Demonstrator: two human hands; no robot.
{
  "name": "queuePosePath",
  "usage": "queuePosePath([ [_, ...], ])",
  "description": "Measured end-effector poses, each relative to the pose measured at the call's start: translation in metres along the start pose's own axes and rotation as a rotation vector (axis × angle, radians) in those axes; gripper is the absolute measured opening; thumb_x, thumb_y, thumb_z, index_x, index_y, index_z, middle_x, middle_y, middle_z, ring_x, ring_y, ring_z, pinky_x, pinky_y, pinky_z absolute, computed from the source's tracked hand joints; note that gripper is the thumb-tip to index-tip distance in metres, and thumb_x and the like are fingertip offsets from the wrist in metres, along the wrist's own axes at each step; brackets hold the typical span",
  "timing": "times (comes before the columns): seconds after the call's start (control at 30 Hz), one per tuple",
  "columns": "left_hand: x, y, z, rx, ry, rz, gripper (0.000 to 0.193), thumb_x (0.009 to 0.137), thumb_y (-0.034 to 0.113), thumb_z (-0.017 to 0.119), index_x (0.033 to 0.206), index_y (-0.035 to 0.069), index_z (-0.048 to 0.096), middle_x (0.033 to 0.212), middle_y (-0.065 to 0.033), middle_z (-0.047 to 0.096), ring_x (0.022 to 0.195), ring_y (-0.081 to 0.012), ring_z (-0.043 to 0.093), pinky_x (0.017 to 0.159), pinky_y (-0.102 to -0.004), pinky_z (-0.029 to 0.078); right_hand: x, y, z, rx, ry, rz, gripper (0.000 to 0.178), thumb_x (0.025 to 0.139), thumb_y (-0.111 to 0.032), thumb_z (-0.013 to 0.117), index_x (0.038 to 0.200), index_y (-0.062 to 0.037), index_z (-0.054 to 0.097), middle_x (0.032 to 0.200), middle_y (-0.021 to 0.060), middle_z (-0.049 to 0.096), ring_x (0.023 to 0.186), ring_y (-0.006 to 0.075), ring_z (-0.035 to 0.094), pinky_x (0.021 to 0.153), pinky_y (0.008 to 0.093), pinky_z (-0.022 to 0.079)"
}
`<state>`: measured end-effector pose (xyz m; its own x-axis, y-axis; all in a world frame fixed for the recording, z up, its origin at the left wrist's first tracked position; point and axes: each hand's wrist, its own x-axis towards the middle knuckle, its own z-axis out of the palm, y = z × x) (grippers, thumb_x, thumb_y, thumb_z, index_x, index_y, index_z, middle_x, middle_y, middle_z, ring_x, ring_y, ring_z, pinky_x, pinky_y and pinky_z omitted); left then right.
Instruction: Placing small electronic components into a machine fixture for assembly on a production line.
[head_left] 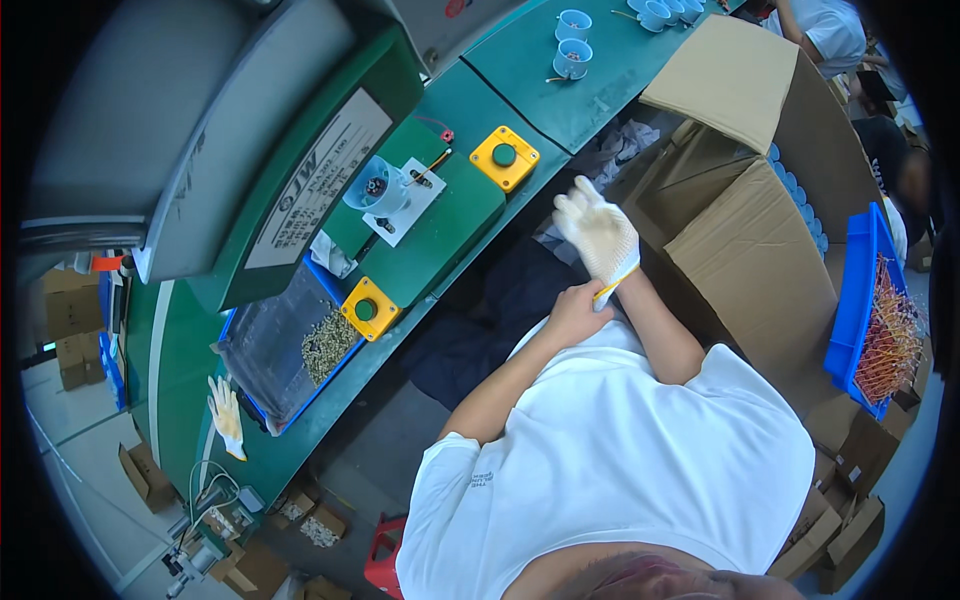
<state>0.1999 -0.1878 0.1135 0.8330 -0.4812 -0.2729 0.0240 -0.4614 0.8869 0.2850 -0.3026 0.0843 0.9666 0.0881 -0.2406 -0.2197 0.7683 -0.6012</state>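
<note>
My right hand (598, 228) wears a white knit work glove with a yellow-edged cuff. Its fingers are stretched out, slightly bent, and hold nothing I can see. Bare, my left hand (580, 314) closes on the cuff at the right wrist. A second white glove (227, 418) lies flat on the green bench at the far left. Ahead of me, under the green press head (330, 170), a light-blue plastic cup-shaped part (378, 187) sits by a white fixture plate (408, 205), with thin wires leading from it. Neither hand touches these.
Two yellow boxes with green push buttons, one right (504, 153) and one left (369, 308), flank the press. A blue tray (290, 350) holds small metal pieces. More blue cups (573, 57) stand farther along the bench. On my right are an open cardboard box (760, 250) and a blue bin (853, 310) of wires.
</note>
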Motion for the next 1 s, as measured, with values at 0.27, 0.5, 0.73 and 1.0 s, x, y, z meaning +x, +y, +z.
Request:
queuePosePath([
  [0.27,-0.01,-0.001,0.003,-0.038,-0.042,0.053,0.036,0.076,0.022,0.073,0.104,0.001,0.064,0.086,-0.0279,0.069,0.083,-0.0466,0.069,0.074,-0.0516,0.055,-0.021,-0.022,0.028,0.415,0.042,0.169,0.05,0.107,-0.038,0.051,0.143,-0.0034,0.053,0.15,0.0163,0.055,0.118,0.0289,0.066,0.106,0.0522,0.052],
  [0.5,-0.005,0.012,-0.008,-0.048,-0.113,0.008,0.04,0.08,0.022,0.071,0.112,0.0,0.064,0.099,-0.0297,0.071,0.097,-0.0494,0.068,0.087,-0.0552,0.055,-0.006,-0.034,-0.005,0.476,-0.207,0.402,0.058,0.101,-0.041,0.058,0.144,-0.0029,0.052,0.145,0.0182,0.059,0.116,0.0295,0.066,0.106,0.0499,0.052],
  [0.73,-0.008,-0.003,0.005,-0.031,0.031,0.149,0.036,0.078,0.021,0.072,0.105,0.0,0.062,0.086,-0.0277,0.069,0.083,-0.0469,0.068,0.074,-0.0512,0.055,-0.018,-0.029,0.017,0.376,-0.165,0.305,0.06,0.098,-0.031,0.062,0.149,-0.0048,0.046,0.145,0.017,0.058,0.124,0.0337,0.061,0.108,0.0452,0.05],
  [1.0,-0.003,0.016,-0.008,-0.065,-0.061,0.072,0.035,0.078,0.021,0.072,0.103,-0.001,0.06,0.088,-0.0281,0.069,0.084,-0.0483,0.067,0.075,-0.054,0.054,-0.014,-0.035,0.03,0.663,0.1,0.226,0.057,0.095,-0.022,0.064,0.147,-0.0063,0.048,0.145,0.0133,0.054,0.132,0.04,0.054,0.115,0.0543,0.044],
])
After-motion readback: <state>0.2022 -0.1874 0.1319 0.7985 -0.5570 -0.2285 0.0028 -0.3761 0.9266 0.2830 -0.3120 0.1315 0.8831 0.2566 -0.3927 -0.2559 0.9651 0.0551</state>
